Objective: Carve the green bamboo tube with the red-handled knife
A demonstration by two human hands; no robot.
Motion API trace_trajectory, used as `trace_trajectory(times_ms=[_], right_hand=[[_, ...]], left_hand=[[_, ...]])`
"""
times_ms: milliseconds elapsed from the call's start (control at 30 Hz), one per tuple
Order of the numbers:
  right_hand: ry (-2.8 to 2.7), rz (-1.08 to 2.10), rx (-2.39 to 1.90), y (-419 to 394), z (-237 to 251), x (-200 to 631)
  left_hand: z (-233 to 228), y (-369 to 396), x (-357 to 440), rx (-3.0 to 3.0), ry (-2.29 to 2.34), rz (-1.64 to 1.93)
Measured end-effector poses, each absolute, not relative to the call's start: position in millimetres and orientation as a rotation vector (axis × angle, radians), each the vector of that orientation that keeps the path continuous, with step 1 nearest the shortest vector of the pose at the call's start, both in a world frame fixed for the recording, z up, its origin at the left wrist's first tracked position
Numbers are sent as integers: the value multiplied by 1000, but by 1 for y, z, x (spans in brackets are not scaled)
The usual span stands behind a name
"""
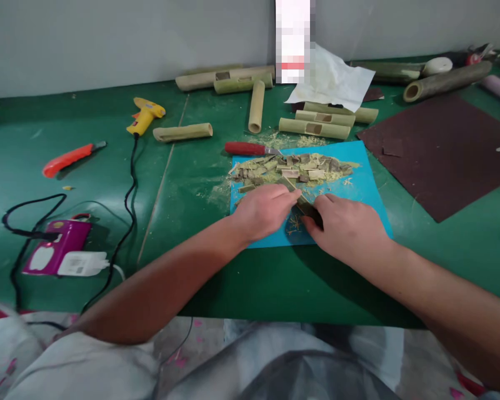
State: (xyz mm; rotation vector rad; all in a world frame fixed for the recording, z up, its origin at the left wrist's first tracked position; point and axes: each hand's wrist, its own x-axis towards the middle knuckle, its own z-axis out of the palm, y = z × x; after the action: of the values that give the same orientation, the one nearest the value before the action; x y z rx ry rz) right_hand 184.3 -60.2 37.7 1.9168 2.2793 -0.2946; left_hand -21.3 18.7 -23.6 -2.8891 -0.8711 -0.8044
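Bamboo strip (296,195) between left hand (263,210) and right hand (346,226).

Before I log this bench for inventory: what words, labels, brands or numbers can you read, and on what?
No text here can be read.
Purple box: a pale mark, no legible letters.
White adapter: a label too small to read.
Upright thing at the wall: blurred out.
Glue gun, orange cutter, blue mat: no visible print.
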Motion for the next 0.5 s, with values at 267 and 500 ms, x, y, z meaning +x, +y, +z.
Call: trace_trajectory(times_ms=[267, 500], right_hand=[[2280, -256, 1908, -60, 36, 183], [2260, -283, 1904, -60, 37, 182]], left_hand=[[-25, 17, -18, -2871, -865, -797], [-19, 8, -11, -2873, -815, -824]])
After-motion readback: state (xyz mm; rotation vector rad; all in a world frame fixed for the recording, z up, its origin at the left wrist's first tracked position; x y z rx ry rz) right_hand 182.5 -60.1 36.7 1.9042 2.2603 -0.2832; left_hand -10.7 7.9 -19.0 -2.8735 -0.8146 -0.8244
